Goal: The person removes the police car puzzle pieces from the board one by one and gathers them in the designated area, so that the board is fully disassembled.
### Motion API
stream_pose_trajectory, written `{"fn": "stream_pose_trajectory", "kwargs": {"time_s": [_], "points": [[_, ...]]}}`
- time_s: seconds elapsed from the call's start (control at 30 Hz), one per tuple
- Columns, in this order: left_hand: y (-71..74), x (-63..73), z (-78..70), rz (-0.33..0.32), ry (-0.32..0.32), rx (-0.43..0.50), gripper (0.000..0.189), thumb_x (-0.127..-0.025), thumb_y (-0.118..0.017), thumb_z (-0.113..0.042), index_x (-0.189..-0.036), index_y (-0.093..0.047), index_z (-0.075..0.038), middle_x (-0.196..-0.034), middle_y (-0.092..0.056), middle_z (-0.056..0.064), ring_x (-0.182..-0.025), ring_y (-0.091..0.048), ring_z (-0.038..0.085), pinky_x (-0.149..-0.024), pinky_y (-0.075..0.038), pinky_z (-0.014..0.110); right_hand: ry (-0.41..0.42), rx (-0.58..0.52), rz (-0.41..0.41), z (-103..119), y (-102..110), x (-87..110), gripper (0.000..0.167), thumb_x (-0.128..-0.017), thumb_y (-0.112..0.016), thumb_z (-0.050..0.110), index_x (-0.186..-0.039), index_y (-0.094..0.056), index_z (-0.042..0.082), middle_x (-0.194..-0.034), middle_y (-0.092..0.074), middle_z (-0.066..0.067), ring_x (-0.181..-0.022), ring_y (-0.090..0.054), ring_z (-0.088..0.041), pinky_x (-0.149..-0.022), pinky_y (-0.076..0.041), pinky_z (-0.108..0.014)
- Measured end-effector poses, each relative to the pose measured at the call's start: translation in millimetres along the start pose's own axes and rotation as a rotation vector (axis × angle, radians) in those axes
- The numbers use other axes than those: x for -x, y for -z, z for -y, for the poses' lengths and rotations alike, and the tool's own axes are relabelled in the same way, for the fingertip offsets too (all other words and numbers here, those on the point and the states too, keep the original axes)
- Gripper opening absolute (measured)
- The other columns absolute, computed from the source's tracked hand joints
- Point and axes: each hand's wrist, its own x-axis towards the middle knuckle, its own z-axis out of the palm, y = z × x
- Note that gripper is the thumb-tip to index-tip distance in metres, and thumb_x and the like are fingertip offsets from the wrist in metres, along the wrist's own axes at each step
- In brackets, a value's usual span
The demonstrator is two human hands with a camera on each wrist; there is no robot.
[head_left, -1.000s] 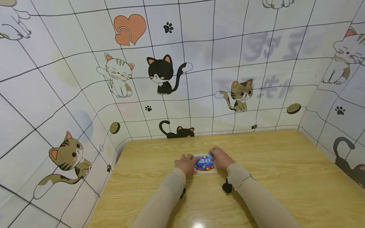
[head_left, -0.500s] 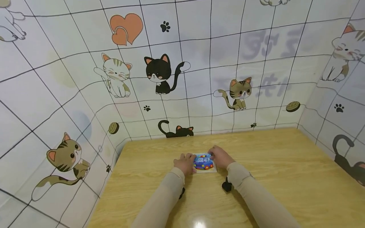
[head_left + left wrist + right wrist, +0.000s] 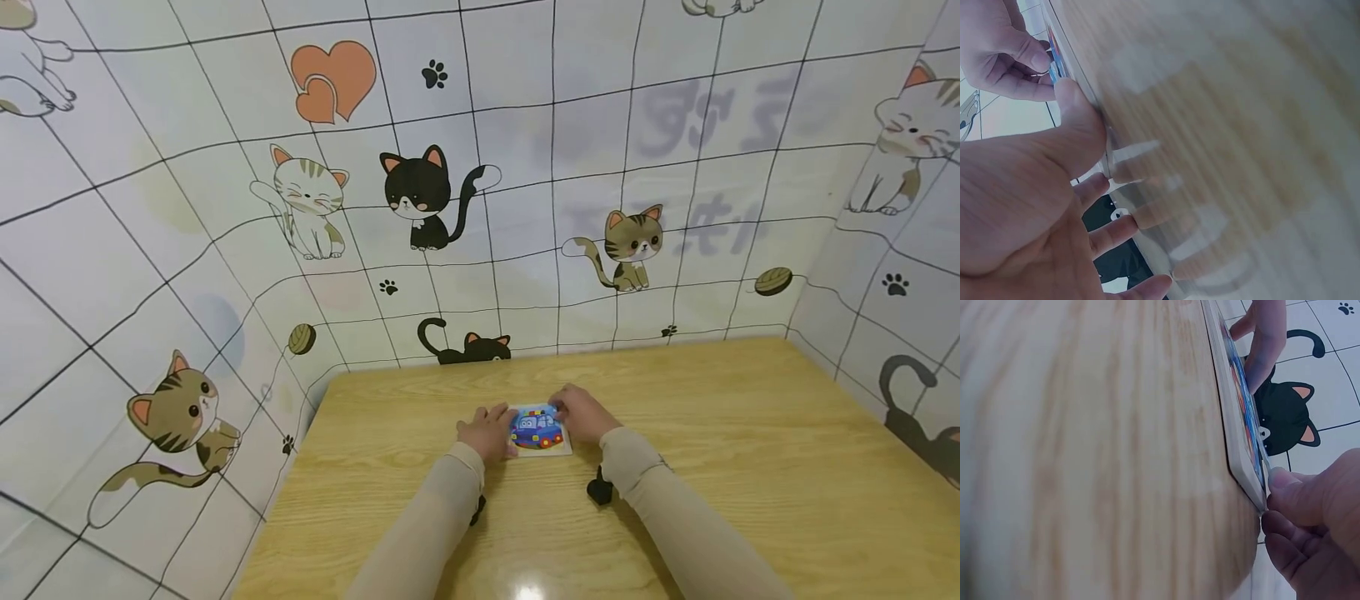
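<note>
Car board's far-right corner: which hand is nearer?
Right. The right hand has its fingers right at that corner of the car board; the left hand is across the board, at its left edge.

No wording can be read for certain. Two rows of faint lilac-grey, reversed-looking characters mark the white, black-gridded wall covering (image 3: 517,50): the upper row (image 3: 705,117) above right of the brown-striped cat print (image 3: 633,246), the lower row (image 3: 708,233) beside it.
</note>
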Motion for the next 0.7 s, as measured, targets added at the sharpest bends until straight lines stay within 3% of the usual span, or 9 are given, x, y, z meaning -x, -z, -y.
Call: {"fn": "stream_pose_trajectory", "kwargs": {"time_s": [0.5, 0.7], "points": [[-1.5, -7.4, 2.6, 0.005, 0.005, -0.004, 0.076, -0.093, -0.065, -0.053, -0.159, -0.034, -0.032, -0.165, -0.029, -0.009, -0.143, -0.034, 0.025, -0.102, -0.042, 0.064, -0.013, 0.007, 0.006, 4.9, 5.7, -2.8, 0.021, -0.098, -0.063, -0.001, -0.118, -0.07, -0.004, -0.104, -0.063, -0.011, -0.098, -0.063, -0.027, -0.089, -0.054, -0.046], [-7.8, -9.4, 4.0, 0.002, 0.013, -0.003, 0.081, -0.091, -0.065, -0.056, -0.16, -0.033, -0.028, -0.165, -0.029, -0.008, -0.145, -0.033, 0.024, -0.102, -0.042, 0.064, -0.022, -0.015, 0.007, 1.7, 3.1, -0.1, 0.022, -0.099, -0.063, 0.0, -0.119, -0.07, -0.004, -0.105, -0.063, -0.011, -0.099, -0.064, -0.027, -0.089, -0.055, -0.045]]}}
